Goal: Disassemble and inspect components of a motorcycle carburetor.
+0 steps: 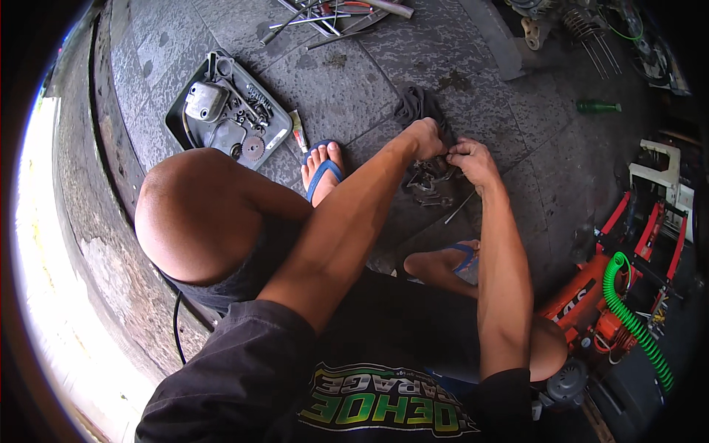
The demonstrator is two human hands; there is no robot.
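My left hand (426, 136) is closed beside a dark crumpled cloth (410, 107), gripping something I cannot make out. My right hand (473, 161) meets it from the right, thumb and fingers pinched near my left fingertips; what they hold is hidden or too small to tell. Just below both hands lies a cluster of greasy metal parts (432, 198) on the dark tiled floor (524, 140). A thin metal rod (459, 208) lies beside them. Left of my foot, a grey tray (170, 118) holds a metal cover (207, 103), springs, a gear and several small parts, next to a tube (298, 129).
Loose tools (332, 18) lie at the top. A green bottle (598, 106) and engine parts (580, 26) are at the upper right. A red compressor (569, 299) with a green coiled hose (631, 317) and red stands (650, 236) sit at the right. A concrete ledge (111, 236) runs along the left.
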